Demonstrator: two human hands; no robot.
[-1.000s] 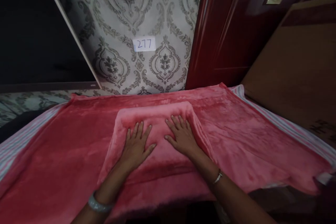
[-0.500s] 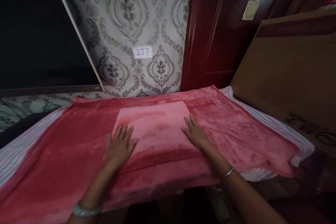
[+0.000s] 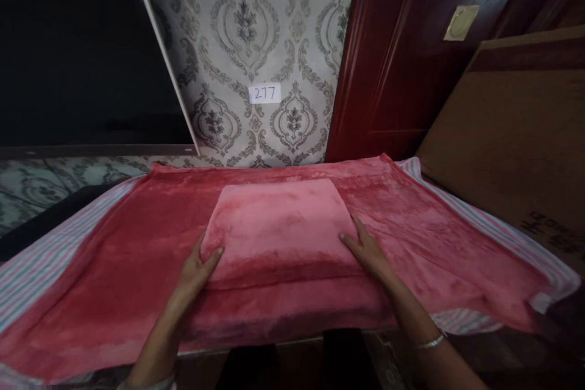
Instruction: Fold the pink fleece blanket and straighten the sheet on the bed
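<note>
A folded pink plush blanket lies as a flat, squarish bundle on a larger red and pink plush blanket spread over the table. My left hand clasps the bundle's left edge, its thumb on top and its other fingers along the side, partly hidden. At the right edge my right hand grips in the same way, thumb on top and fingers at the side. The bundle rests on the spread blanket.
Striped cloth shows beneath the spread blanket at both ends. A dark TV screen stands at the left. To the right leans a large cardboard box. Patterned wallpaper carries a paper label reading 277, beside a dark red door panel.
My hands have gone from lying flat on top of the folded blanket to holding its left and right edges. The camera view has shifted slightly left.
</note>
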